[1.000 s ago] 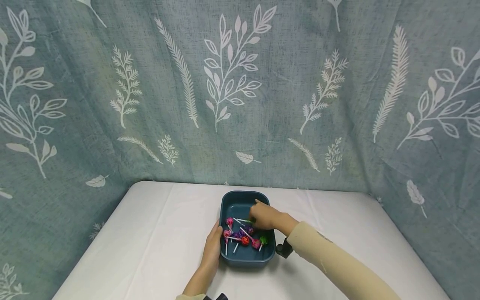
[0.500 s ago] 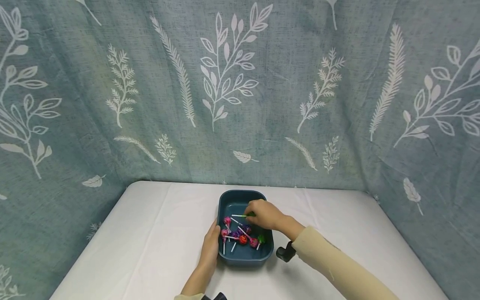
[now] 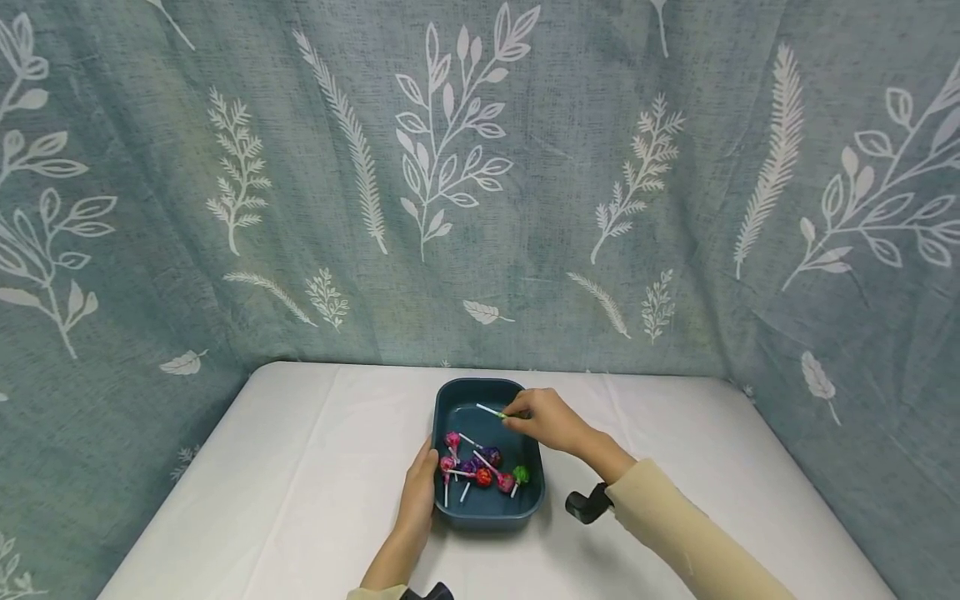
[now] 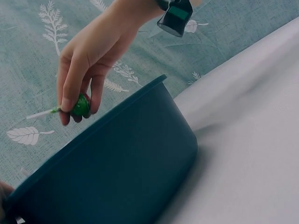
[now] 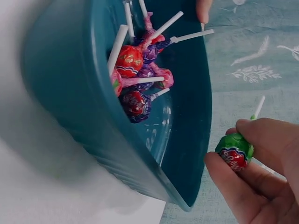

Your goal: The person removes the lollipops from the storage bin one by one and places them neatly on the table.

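My right hand (image 3: pixel 553 421) pinches a green-wrapped lollipop (image 5: pixel 236 151) by its round head, just above the right rim of a dark blue tub (image 3: pixel 487 523). Its white stick points left in the head view. Along the tub's left side lies my left hand (image 3: pixel 417 492), holding the wall with a digit over the rim; most of its fingers are hidden. Inside the tub, several lollipops lie heaped toward the near end: pink, purple and red ones (image 5: pixel 129 60), plus a green one (image 3: pixel 521 475). The left wrist view shows the right hand (image 4: pixel 84 65) and the held lollipop above the rim.
The tub stands on a white-covered table (image 3: pixel 337 467), nearer its middle than its sides. Grey-green cloth (image 3: pixel 322 208) with white leaf prints hangs behind the table and at both sides. A black wrist camera (image 3: pixel 588 502) hangs below the right wrist.
Reaching down among the lollipops earlier, my right hand has lifted a green one up and rightward to the rim. The left hand stays on the tub. The head view has shifted slightly.
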`<state>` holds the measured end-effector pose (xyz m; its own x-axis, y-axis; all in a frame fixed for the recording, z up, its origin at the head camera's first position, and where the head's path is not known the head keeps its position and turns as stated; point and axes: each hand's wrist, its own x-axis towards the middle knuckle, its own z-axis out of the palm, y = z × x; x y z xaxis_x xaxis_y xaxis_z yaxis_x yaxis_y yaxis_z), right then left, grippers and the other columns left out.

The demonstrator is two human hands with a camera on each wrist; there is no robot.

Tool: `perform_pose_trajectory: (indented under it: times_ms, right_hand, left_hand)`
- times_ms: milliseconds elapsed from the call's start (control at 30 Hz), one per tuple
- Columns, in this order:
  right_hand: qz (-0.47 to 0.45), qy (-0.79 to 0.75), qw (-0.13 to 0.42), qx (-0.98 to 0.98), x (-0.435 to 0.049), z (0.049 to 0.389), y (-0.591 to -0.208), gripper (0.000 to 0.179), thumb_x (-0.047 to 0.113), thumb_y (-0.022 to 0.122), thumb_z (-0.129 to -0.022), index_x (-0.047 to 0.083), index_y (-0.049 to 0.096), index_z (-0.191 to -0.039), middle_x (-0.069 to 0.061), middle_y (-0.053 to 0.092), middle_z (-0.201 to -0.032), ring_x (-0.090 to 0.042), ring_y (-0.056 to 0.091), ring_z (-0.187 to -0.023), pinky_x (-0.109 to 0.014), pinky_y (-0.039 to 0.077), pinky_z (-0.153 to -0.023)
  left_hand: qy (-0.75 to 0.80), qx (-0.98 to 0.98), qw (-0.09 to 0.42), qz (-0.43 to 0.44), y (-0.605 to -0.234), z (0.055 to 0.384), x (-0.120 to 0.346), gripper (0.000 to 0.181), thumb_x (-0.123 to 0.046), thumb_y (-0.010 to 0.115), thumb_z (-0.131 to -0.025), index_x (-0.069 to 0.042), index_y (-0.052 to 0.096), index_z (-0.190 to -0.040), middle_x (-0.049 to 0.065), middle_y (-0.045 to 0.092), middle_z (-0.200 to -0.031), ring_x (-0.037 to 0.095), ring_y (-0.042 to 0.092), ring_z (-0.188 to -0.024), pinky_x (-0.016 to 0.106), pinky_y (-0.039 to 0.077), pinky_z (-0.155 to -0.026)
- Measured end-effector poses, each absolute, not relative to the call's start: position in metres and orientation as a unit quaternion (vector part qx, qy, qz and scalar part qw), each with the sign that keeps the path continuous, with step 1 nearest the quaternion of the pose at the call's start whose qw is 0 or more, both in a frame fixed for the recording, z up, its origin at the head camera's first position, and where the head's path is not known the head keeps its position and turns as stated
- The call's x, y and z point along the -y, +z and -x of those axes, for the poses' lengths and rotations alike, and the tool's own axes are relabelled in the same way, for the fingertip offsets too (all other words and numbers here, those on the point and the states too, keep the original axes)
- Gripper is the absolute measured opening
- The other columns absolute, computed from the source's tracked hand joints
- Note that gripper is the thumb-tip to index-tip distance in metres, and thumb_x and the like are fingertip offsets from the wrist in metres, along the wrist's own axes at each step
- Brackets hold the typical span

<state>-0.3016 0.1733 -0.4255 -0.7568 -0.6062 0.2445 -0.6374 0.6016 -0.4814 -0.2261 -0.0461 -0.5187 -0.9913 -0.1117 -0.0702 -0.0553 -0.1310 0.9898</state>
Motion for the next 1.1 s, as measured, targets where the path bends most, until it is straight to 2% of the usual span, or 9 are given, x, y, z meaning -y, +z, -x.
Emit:
perform_pose_trajectory:
  times_ms: [167,367,633,900,1100]
  right_hand:
    - [-0.313,0.31,0.034,0.897,-0.179,0.298,-0.421,0.015,0.014,0.069,-0.09,0.005,0.074,-0.102,0.005,0.068,-0.086,-0.008,0.059,-0.074,-0.025,0.051,-0.061]
    - [-0.284,0.335,0.039,0.897,-0.191,0.295,-0.418,0.007,0.017,0.069,-0.091,0.011,0.071,-0.093,0.007,0.066,-0.083,-0.011,0.062,-0.077,-0.027,0.051,-0.061]
    - [-0.233,0.357,0.053,0.903,-0.22,0.292,-0.417,0.007,0.015,0.069,-0.09,0.01,0.072,-0.095,0.005,0.068,-0.081,-0.011,0.063,-0.07,-0.033,0.051,-0.062]
    - [-0.203,0.335,0.067,0.918,-0.26,0.295,-0.436,0.007,0.011,0.07,-0.088,0.007,0.071,-0.094,0.002,0.068,-0.082,-0.016,0.063,-0.075,-0.033,0.051,-0.063]
    - [-0.182,0.313,0.042,0.931,-0.277,0.301,-0.452,0.006,0.01,0.069,-0.089,0.004,0.071,-0.09,0.002,0.065,-0.078,-0.014,0.058,-0.07,-0.031,0.049,-0.06]
  left_hand:
    - [-0.75,0.659,0.02,-0.059,-0.519,0.227,0.046,0.05,-0.025,0.034,-0.105,0.0,0.031,-0.149,0.021,0.025,-0.155,0.04,0.012,-0.143,0.058,0.008,-0.113]
    - [-0.755,0.653,0.022,-0.052,-0.517,0.227,0.046,0.051,-0.024,0.032,-0.106,0.002,0.028,-0.15,0.023,0.023,-0.155,0.041,0.011,-0.143,0.058,0.008,-0.113]
    - [-0.768,0.639,0.024,-0.037,-0.519,0.226,0.045,0.049,-0.02,0.031,-0.106,0.004,0.028,-0.149,0.023,0.024,-0.154,0.039,0.013,-0.144,0.053,0.009,-0.115]
    - [-0.764,0.644,0.032,-0.037,-0.519,0.224,0.045,0.049,-0.019,0.033,-0.105,0.004,0.03,-0.148,0.023,0.026,-0.154,0.039,0.014,-0.143,0.054,0.008,-0.115]
    - [-0.759,0.649,0.03,-0.044,-0.52,0.224,0.044,0.049,-0.02,0.033,-0.105,0.004,0.03,-0.148,0.023,0.026,-0.153,0.04,0.014,-0.143,0.056,0.008,-0.114]
